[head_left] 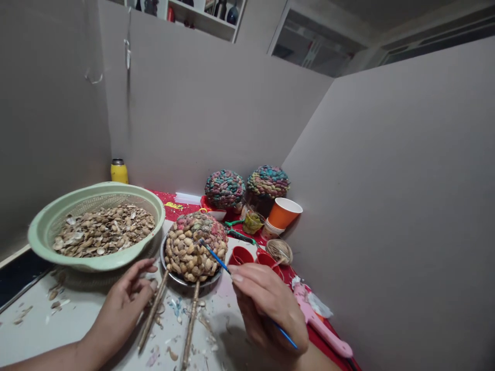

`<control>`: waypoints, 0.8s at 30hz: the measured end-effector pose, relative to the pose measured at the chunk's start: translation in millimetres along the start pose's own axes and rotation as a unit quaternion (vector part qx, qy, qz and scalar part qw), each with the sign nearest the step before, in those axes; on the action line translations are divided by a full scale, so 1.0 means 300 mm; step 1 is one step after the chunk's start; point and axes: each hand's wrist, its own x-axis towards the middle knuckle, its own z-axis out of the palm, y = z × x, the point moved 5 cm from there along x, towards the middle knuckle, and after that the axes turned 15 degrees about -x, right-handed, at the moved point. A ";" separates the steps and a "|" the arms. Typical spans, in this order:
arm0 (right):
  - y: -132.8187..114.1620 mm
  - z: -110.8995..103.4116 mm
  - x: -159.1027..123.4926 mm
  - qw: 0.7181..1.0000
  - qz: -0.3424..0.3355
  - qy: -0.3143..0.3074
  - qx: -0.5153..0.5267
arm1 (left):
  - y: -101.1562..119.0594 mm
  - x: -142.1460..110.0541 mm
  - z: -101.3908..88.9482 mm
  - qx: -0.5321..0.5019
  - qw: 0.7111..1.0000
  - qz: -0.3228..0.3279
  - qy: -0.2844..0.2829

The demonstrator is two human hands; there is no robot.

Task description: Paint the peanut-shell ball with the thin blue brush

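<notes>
A thin blue paintbrush [216, 256] is pinched in my right hand [266, 299], its tip at the front of a dome covered in peanut shells [193, 250]. The dome's top and right side carry red, pink and greenish paint; the left and lower shells are bare tan. It rests in a round metal dish [164, 253], with two sticks [153, 312] jutting from its lower edge toward me. My left hand [129, 296] is beside the left stick, fingers loosely curled and apart, with nothing visible in it. Whether it touches the stick I cannot tell.
A green colander [157, 198] of peanut shells stands left. Behind are two painted domes [224, 188], an orange cup [285, 214] and a yellow bottle [119, 171]. Red cups [242, 254], twine [279, 251] and a pink glue gun [323, 330] lie right. Grey panels enclose the table.
</notes>
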 end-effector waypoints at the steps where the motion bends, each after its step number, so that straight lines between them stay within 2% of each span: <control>1: -0.002 -0.010 0.004 1.000 -0.004 -0.001 -0.003 | 0.017 -0.001 -0.003 -0.007 1.000 0.005 0.008; 5: -0.002 -0.052 0.025 1.000 -0.005 -0.015 -0.023 | 0.058 -0.018 0.007 -0.092 0.996 -0.012 -0.002; 10: -0.004 -0.088 0.035 0.999 0.009 -0.011 -0.041 | 0.070 -0.035 0.031 -0.187 0.980 -0.057 -0.023; 13: -0.010 -0.099 0.042 0.999 0.003 -0.007 -0.046 | 0.074 -0.034 0.031 -0.171 0.983 -0.065 -0.014; 17: 0.009 -0.131 0.060 0.998 -0.008 0.005 -0.060 | 0.089 -0.040 0.020 -0.081 0.996 -0.027 -0.021; 19: 0.025 -0.160 0.071 0.997 -0.010 0.000 -0.071 | 0.095 -0.049 0.011 0.019 0.998 0.028 -0.050; 21: 0.033 -0.198 0.078 0.997 -0.010 -0.014 -0.080 | 0.106 -0.062 0.000 0.106 0.980 0.143 -0.089; 22: 0.034 -0.220 0.078 0.997 -0.002 -0.016 -0.082 | 0.113 -0.073 0.005 0.151 0.955 0.221 -0.130; 24: 0.042 -0.266 0.064 0.995 0.053 -0.017 -0.086 | 0.121 -0.103 0.022 0.221 0.879 0.368 -0.208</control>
